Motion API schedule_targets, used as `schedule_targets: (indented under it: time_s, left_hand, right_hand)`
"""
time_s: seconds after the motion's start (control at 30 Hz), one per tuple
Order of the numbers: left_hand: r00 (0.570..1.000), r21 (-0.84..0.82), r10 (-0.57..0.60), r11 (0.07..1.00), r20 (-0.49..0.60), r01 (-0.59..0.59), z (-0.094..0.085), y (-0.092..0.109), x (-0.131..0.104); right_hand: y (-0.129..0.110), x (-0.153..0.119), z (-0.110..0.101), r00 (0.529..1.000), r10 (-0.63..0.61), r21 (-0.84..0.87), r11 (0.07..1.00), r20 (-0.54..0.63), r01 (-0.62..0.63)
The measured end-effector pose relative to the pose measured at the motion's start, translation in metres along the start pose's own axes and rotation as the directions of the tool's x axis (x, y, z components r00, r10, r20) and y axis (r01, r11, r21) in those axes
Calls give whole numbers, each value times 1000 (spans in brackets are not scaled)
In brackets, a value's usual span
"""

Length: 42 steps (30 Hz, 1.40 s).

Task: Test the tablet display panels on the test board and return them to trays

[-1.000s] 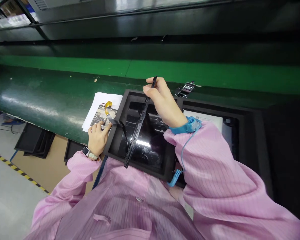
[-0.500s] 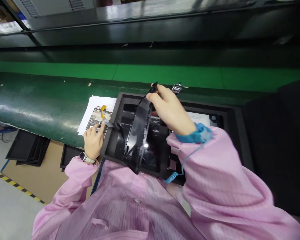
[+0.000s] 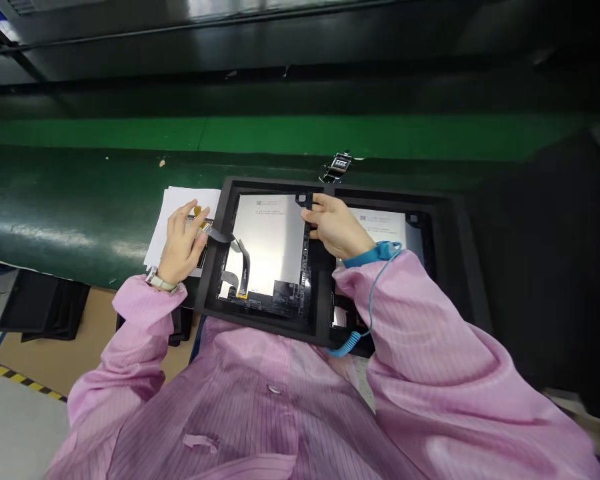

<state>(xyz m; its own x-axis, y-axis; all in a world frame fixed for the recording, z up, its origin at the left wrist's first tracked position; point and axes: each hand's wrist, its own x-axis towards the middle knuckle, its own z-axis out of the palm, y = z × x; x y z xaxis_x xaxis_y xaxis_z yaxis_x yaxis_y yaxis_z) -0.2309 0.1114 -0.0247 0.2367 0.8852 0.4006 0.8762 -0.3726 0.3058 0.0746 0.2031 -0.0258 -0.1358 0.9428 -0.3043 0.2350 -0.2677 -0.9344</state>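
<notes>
A tablet display panel [image 3: 267, 240], silvery back up, lies flat in the left compartment of the black foam tray [image 3: 210, 280]. My right hand [image 3: 343, 230] grips its upper right edge, thumb on top, with a blue wrist strap [image 3: 375, 255] behind. From the panel a dark ribbon cable [image 3: 223, 235] runs left over the tray wall to a small circuit board [image 3: 203, 257] on white paper. Over that board hovers my left hand [image 3: 183, 243], fingers spread, near the ribbon's end and an orange flex tab [image 3: 197, 211]. The hand hides much of the board.
A second display panel [image 3: 380, 223] lies in the tray's right compartment, partly behind my right arm. A metal clip-like piece [image 3: 339, 165] stands beyond the tray. White paper sheets [image 3: 163, 223] rest on the green bench [image 3: 65, 207]. Black trays [image 3: 40, 303] are stacked lower left.
The panel has gone from standing tilted on edge to lying flat in the tray, my right hand still at its edge. My left hand has lifted its fingers and spread them over the board.
</notes>
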Motion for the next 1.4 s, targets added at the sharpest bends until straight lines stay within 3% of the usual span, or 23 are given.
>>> schedule_targets:
  time_s: [0.23,0.33,0.47,0.57,0.67,0.77,0.87,1.17,1.3,1.4]
  left_hand:
    - [985,-84,58,995,165,-44,2,-14,19]
    - [975,-109,25,994,220,-1,0,-12,20]
    - [971,-137,0,990,240,34,-1,-9,21]
    - [970,-147,-14,988,242,51,0,-7,22]
    - [976,-149,-22,987,215,55,2,-5,21]
    - [982,-146,-23,988,188,51,5,-2,18]
    - [985,-134,-23,990,172,46,8,0,15]
    - [982,-89,-85,991,170,101,8,7,16]
    - [983,-142,-95,983,156,117,11,0,17]
    - [963,-222,-268,940,-4,260,13,-14,16]
  right_hand:
    - [13,5,5,992,-107,-305,949,-67,81]
    - [9,-6,11,969,-236,-500,849,-70,171]
    - [-13,-27,29,919,-393,-678,686,-39,264]
    - [-31,-37,57,869,-442,-620,624,221,475]
    - [-37,-37,93,823,-376,-482,676,426,558]
    - [-32,-35,117,852,-330,-487,711,406,507]
    - [-26,-34,124,868,-321,-484,731,378,481]
    - [-19,-32,121,874,-327,-422,778,360,465]
    - [-22,-29,119,859,-336,-392,783,386,483]
    - [-29,-22,105,852,-345,-366,791,394,490]
